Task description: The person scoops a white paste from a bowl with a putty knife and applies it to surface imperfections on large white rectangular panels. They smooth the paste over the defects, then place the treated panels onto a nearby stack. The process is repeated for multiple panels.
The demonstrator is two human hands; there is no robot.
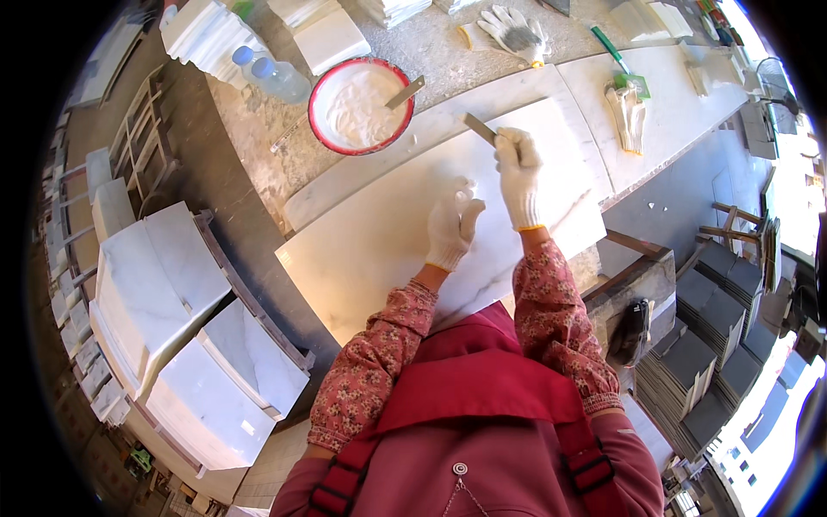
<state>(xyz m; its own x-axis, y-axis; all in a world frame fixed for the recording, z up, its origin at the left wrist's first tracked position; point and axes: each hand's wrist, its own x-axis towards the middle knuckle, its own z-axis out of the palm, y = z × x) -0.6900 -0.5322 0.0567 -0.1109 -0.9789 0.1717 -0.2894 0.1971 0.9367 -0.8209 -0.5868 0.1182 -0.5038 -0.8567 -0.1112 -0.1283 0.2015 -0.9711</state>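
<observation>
My right hand (pixel 519 172), in a white knitted glove, grips a flat metal scraper (pixel 480 128) whose blade points up and left. Below it lies a large polished white marble slab (pixel 388 224). Close above the slab's middle is my left hand (pixel 451 226), also gloved, with fingers curled and thumb bent in. Something small and white shows at its fingertips, too washed out by glare to name. Beyond the slab on the left stands a red-rimmed bowl (pixel 316 121) of white paste, with a second metal blade (pixel 405 92) stuck in it.
Two plastic bottles (pixel 280 79) and stacked white tiles (pixel 332 43) stand beyond the bowl. Loose gloves (pixel 514 36) lie at the back; another pair (pixel 629 119) is near a green-handled brush (pixel 631 84). Marble slabs (pixel 164 276) rest on a left rack, dark tile stacks (pixel 719 319) at right.
</observation>
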